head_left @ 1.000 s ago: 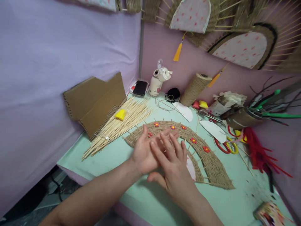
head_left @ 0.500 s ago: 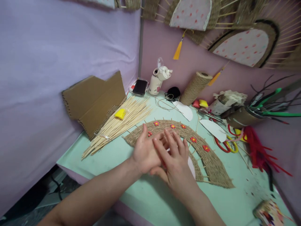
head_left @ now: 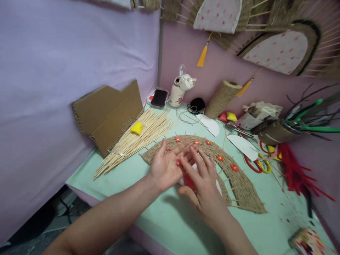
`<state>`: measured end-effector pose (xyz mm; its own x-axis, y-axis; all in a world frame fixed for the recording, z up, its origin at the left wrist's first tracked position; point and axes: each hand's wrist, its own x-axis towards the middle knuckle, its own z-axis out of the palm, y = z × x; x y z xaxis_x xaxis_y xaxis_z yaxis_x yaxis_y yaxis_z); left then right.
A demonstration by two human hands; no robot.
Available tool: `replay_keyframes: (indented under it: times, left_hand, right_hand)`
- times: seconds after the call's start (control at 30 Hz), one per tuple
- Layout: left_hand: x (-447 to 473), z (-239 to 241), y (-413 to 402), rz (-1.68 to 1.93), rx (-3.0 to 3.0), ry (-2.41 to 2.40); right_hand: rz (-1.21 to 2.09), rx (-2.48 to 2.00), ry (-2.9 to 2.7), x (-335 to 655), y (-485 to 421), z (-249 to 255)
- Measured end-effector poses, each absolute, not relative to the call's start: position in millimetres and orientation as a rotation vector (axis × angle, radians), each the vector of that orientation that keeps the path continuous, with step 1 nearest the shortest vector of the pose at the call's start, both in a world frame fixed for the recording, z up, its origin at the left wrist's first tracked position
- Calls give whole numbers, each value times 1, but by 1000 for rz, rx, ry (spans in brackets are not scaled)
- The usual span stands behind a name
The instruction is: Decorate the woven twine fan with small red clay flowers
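Note:
Palm up and fingers stretched out, my left hand (head_left: 166, 170) is open above the woven twine arch. A small red ball of clay (head_left: 178, 163) lies on it near the base of the fingers. My right hand (head_left: 203, 177) hovers over that palm with its fingers apart and slightly bent, close to the ball but not closed on it. Below them, the twine arch (head_left: 244, 187) carries red flowers with yellow centres, such as this flower (head_left: 219, 157). Several small red dots (head_left: 168, 149) sit on its left part. Something red (head_left: 190, 181) on a white piece is partly hidden under my right hand.
Thin wooden sticks (head_left: 143, 138) with a yellow clay packet (head_left: 137, 128) lie left, against folded cardboard (head_left: 111, 109). Behind stand a white bottle (head_left: 176, 94) and a twine spool (head_left: 223, 99). Scissors (head_left: 253, 165) and red pipe cleaners (head_left: 290, 170) are at right.
My right hand has lifted slightly away from my left palm, and the red ball now shows. The red thing beneath my hands has also come into sight.

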<state>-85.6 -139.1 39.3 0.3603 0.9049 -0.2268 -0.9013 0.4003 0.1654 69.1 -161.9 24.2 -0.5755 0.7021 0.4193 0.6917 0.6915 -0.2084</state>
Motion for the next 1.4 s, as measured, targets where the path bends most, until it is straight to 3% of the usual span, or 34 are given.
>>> replay_keyframes:
  times: [0.47,1.4]
  left_hand:
    - [-78,42,-143,1163,103,396]
    - [-77,28,-161,1013,575,721]
  right_hand:
    - [120,-1090,-2064,56,-161,24]
    - [178,-1012,-1978,76,-160,31]
